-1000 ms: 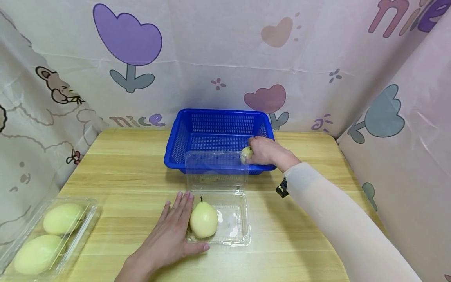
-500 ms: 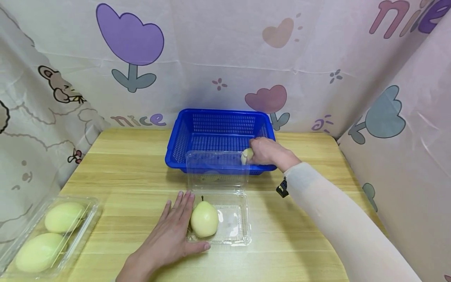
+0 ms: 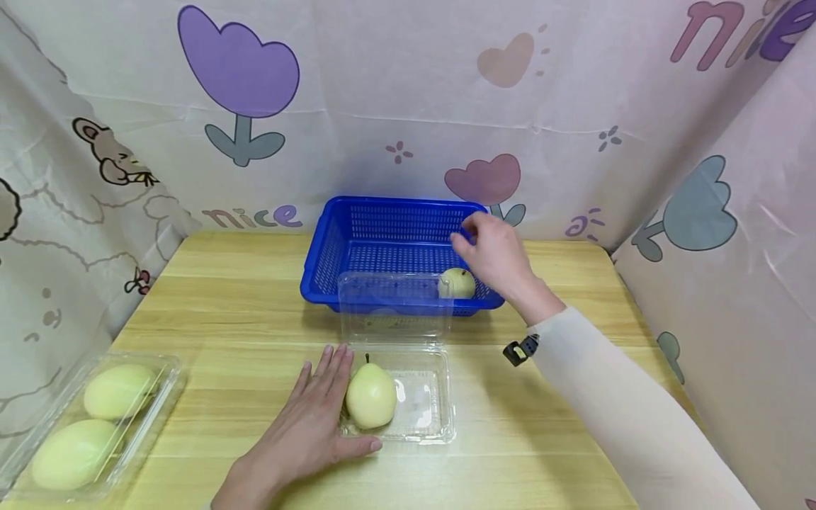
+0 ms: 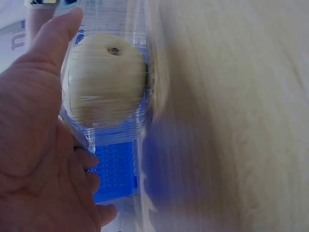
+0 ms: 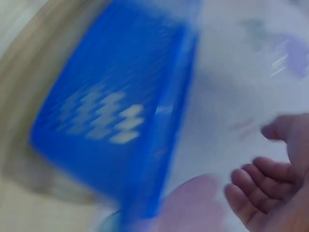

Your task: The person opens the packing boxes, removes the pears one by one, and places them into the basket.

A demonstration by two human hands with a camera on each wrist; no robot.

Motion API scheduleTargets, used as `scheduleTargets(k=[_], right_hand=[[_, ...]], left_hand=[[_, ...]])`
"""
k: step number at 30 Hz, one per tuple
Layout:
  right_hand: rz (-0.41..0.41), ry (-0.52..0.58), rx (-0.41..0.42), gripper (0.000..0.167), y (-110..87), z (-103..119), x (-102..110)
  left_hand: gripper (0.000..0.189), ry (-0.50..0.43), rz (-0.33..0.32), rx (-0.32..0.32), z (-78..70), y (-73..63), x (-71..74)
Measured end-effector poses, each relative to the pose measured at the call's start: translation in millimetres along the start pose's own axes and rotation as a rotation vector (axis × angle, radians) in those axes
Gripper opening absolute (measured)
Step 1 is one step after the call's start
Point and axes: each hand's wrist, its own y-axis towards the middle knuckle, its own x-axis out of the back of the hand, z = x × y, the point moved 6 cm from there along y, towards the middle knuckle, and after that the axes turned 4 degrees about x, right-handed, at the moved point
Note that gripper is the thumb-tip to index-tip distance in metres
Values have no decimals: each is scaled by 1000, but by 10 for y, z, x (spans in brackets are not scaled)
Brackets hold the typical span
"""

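In the head view a clear plastic clamshell box [image 3: 417, 433] lies with its lid [image 3: 395, 329] raised against the basket. One pale green pear [image 3: 371, 397] sits in its left half, stem up. My left hand [image 3: 306, 418] rests along the box's left side, fingers straight; the left wrist view shows the pear [image 4: 106, 82] through the plastic wall. A second pear [image 3: 460, 283] lies in the front right corner of the blue basket [image 3: 307, 283], partly behind the lid. Above it my right hand [image 3: 500, 255] hovers with loosely bent fingers, holding nothing; the right wrist view is blurred.
A closed clear box [image 3: 168, 382] with two pears [image 3: 76, 453] stands at the table's left front. Printed cloth [image 3: 357, 85] hangs behind and at both sides of the wooden table [image 3: 561, 432]. A small black device [image 3: 521, 350] is on the right wrist.
The right hand has let go of the pear in the basket and lifted up and away from it. The left hand stays at the box.
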Motion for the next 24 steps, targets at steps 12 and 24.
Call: scheduleTargets(k=[12, 24], right_hand=[[213, 98, 239, 29, -844, 1072, -339], [607, 23, 107, 65, -1161, 1145, -1147]], left_hand=[[132, -20, -12, -17, -8, 3, 21], [134, -76, 45, 20, 22, 5, 1]])
